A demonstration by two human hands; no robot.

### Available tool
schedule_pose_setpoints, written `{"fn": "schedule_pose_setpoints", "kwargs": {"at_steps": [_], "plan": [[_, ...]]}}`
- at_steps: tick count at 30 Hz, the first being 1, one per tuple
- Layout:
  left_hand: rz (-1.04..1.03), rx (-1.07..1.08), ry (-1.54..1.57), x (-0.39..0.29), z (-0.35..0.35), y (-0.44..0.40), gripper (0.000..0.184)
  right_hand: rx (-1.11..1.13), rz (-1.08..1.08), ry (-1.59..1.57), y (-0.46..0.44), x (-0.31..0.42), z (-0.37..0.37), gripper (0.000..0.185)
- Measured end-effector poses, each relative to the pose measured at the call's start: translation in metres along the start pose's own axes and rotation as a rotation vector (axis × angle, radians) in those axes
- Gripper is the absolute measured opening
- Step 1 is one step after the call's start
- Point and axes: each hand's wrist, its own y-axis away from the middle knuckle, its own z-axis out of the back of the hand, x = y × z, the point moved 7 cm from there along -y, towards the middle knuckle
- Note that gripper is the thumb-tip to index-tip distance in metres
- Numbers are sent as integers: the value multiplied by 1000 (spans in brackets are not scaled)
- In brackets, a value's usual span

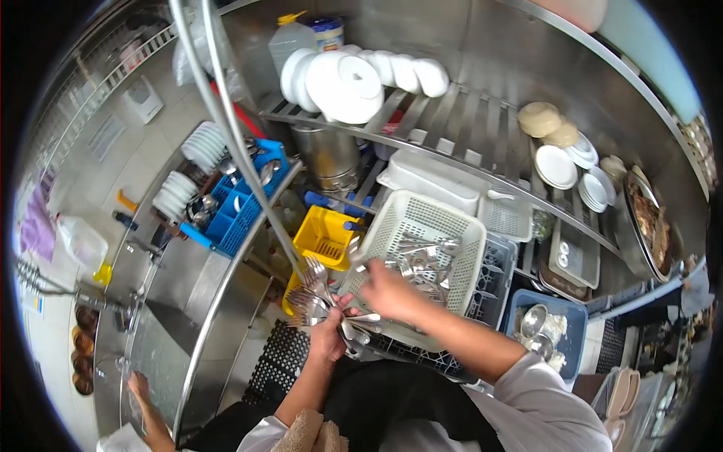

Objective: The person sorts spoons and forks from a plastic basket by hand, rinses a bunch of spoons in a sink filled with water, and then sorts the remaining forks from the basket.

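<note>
My left hand (328,335) is closed round a bunch of forks (310,297), their tines pointing up and left and the handles sticking out to the right. My right hand (382,290) is just right of the bunch, above the near left side of a white perforated basket (477,256). Its fingers are bent together at a piece of metal cutlery (355,256), blurred by motion. Loose metal cutlery (425,264) lies in a heap on the basket floor. Part of the basket's near side is hidden by my right forearm.
A yellow basket (324,233) stands left of the white one, and a blue cutlery holder (245,203) farther left. White plates (343,87) line the shelf above. A blue-grey tub (576,331) is at right. Another person's hand (138,386) is at the sink, lower left.
</note>
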Motion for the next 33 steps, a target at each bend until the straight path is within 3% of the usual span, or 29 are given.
{"fn": "schedule_pose_setpoints", "kwargs": {"at_steps": [1,2,3,5,7,8,9,10,11,12,13,15,16,18,21,22,25,26,28,31,33], "plan": [[-30,57,28,0,-1,-7,60,152,-122,-22,8,25,-12,46],[38,107,90,8,7,-11,83,244,6,-18,11,36,-38,54],[143,135,112,19,28,-15,88,209,-23,35,26,60,-40,63],[75,221,265,-2,-9,-3,83,84,101,218,45,75,-56,66],[134,90,230,9,43,-6,60,327,367,-161,41,68,-47,46],[173,121,251,5,54,-6,53,462,95,-205,31,64,-24,36],[206,151,273,1,64,-6,46,255,102,-256,16,20,-18,32],[214,85,291,-12,62,1,37,85,-72,-254,3,-27,-9,32],[247,103,388,-21,70,3,34,-112,-118,-85,-10,-64,0,29],[219,140,407,-36,71,5,33,-48,-231,157,-16,-95,-6,24],[190,181,425,-52,68,5,32,-47,-236,164,-17,-124,-18,24],[224,56,343,-69,81,11,30,160,33,405,-7,-149,-64,21],[220,47,344,-75,89,12,30,162,32,412,0,-145,-73,21],[200,16,352,-90,109,8,30,17,-122,480,11,-144,-78,20],[289,130,547,-117,138,-4,30,108,-191,615,10,-147,-80,20],[315,139,535,-127,141,-4,31,29,-90,578,8,-162,-80,17],[243,-1,233,-141,150,11,35,-58,-191,502,-2,-168,-56,16],[235,-40,218,-137,148,21,36,-146,-111,381,0,-161,-48,15],[224,-25,119,-122,147,41,36,-110,-117,337,0,-155,-49,17],[398,151,294,-110,133,53,33,-14,-135,277,-5,-160,-72,24],[337,67,175,-119,138,46,25,-41,-46,430,-3,-147,-86,32]]}}
